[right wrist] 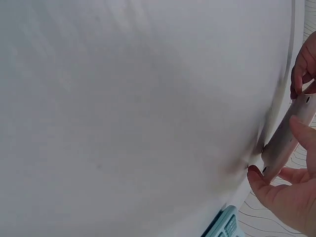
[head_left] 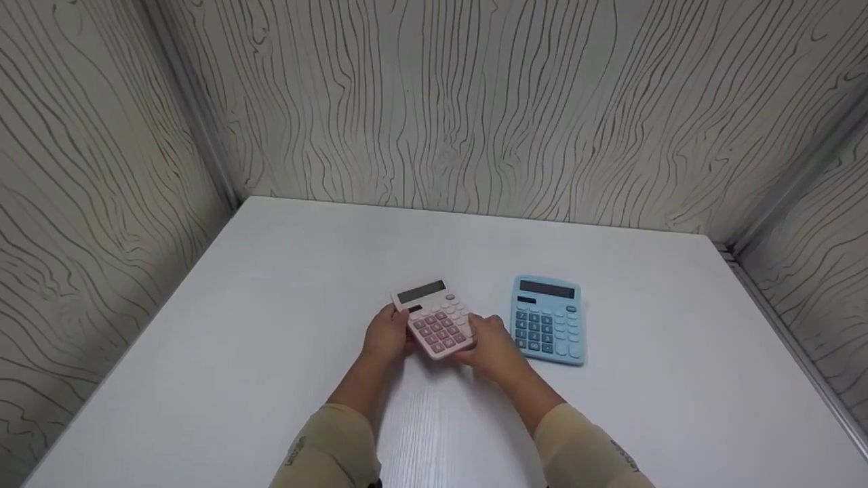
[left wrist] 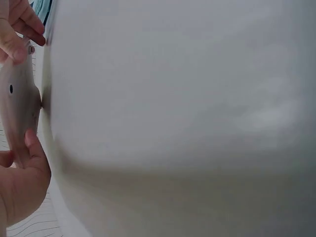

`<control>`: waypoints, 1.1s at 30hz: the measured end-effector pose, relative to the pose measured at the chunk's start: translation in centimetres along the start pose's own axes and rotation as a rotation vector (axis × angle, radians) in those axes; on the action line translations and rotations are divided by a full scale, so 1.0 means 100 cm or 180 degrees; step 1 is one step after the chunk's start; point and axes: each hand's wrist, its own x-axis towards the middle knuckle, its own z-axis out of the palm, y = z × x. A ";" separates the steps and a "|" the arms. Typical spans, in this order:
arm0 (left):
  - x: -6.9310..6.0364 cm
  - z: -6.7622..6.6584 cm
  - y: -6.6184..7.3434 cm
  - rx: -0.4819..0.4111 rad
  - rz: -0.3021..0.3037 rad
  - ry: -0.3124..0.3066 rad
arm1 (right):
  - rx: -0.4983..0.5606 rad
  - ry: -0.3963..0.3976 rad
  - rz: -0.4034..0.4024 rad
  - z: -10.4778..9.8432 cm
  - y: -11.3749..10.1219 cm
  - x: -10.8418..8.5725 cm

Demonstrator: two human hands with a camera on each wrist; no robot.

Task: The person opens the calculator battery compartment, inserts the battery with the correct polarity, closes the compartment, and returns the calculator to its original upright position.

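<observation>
A pink calculator (head_left: 439, 324) is held between both hands near the middle of the table, turned at an angle with its keys and display facing up. My left hand (head_left: 386, 335) grips its left side, thumb on the edge. On the opposite side, my right hand (head_left: 491, 346) grips the lower right edge. Both wrist views show the calculator's underside (left wrist: 19, 98) tilted off the tabletop, its far edge low and close to the surface; contact there is hard to tell. Just right of the right hand lies a blue calculator (head_left: 566, 332), face up.
The white table (head_left: 291, 271) runs back to a wood-grain patterned wall (head_left: 447, 108). Similar panels stand at the left (head_left: 81, 169) and right, with grey metal posts (head_left: 196, 108) at the corners.
</observation>
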 end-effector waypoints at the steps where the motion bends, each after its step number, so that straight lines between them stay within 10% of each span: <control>1: 0.000 0.000 0.000 0.0018 0.0006 0.0005 | -0.0010 0.0002 0.0021 0.000 0.000 0.000; 14: 0.005 0.003 -0.003 0.0072 -0.0231 0.0071 | -0.0225 0.0027 -0.0083 0.008 0.002 0.005; 33: 0.000 0.003 0.000 0.0803 -0.0091 0.0050 | -0.0408 -0.0345 -0.0004 0.002 0.002 0.004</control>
